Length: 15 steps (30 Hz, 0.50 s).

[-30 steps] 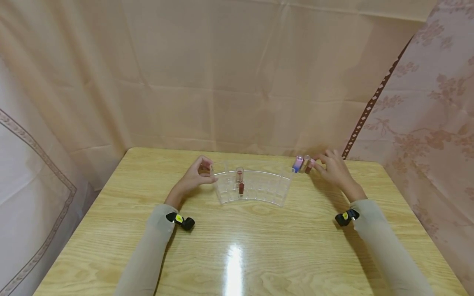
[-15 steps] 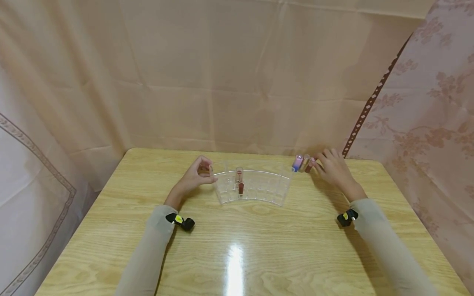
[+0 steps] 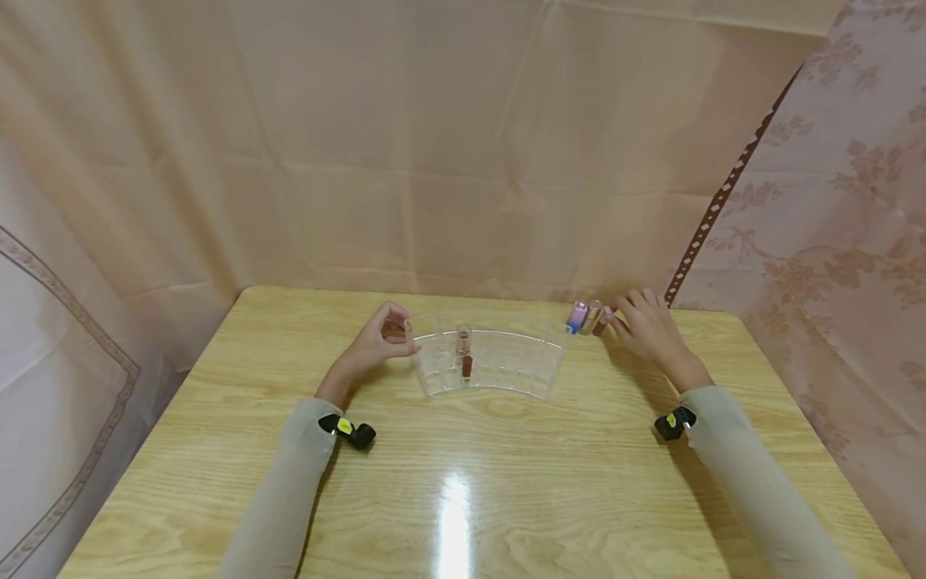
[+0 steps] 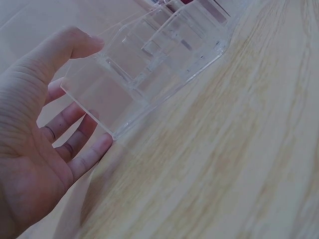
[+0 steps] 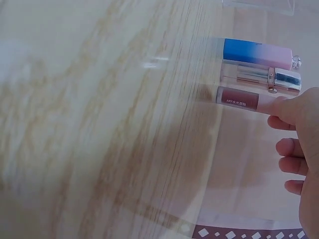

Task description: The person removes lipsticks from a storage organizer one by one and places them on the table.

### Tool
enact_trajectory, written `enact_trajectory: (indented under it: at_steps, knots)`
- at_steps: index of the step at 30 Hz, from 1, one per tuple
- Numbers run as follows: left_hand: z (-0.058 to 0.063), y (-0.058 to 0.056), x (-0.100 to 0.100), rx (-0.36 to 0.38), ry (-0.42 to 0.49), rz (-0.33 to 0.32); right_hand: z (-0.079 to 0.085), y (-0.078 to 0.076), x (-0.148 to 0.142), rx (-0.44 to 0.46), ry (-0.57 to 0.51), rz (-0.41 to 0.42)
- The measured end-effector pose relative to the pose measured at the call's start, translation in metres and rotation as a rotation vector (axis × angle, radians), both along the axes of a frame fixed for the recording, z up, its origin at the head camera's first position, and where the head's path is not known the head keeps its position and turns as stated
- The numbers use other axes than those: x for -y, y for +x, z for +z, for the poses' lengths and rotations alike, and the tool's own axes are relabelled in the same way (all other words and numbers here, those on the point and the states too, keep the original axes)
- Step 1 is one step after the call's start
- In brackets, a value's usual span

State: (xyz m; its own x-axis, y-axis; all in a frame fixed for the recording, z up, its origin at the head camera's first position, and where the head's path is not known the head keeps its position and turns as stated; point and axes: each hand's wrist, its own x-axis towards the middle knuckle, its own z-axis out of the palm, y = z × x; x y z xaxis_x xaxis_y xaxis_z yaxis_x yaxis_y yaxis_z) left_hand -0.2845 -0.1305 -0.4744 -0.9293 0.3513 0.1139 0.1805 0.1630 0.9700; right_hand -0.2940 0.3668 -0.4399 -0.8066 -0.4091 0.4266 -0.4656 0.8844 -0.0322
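In the head view, my left hand (image 3: pixel 370 346) grips the left end of a clear, curved, stepped acrylic lipstick organizer (image 3: pixel 506 370). The thumb lies over its upper edge, and the other fingers are at its end wall. Two lip products stand in one column of it: a clear-cased one (image 3: pixel 464 338) behind a dark red one (image 3: pixel 466 367). Off to the right, my right hand (image 3: pixel 647 328) pinches the cap of a brownish-red lip gloss tube (image 5: pixel 239 98) between thumb and forefinger. Beside that tube stand a clear and silver lipstick (image 5: pixel 259 77) and a blue-to-pink lipstick (image 5: pixel 256 53).
The wood-grain table (image 3: pixel 550 482) reaches back to a beige curtain (image 3: pixel 463 161). A patterned cloth with a dark diamond border (image 3: pixel 712 209) hangs close behind my right hand. Light glares on the tabletop near the front.
The whole view shifts slightly. Both hands keep their places, the left on the organizer and the right on the lip gloss tube.
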Motion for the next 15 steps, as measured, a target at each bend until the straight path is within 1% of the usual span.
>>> enact_trajectory:
  at_steps: [5,15]
  knots:
    - [0.0013,-0.0003,0.0013,-0.009,0.003,-0.005,-0.0003,-0.0001,-0.0002,-0.006,-0.010,0.004]
    - [0.0017,-0.0002,0.0005,-0.004,-0.003,-0.010,-0.0008,0.0000,-0.0015,0.040,-0.011,-0.010]
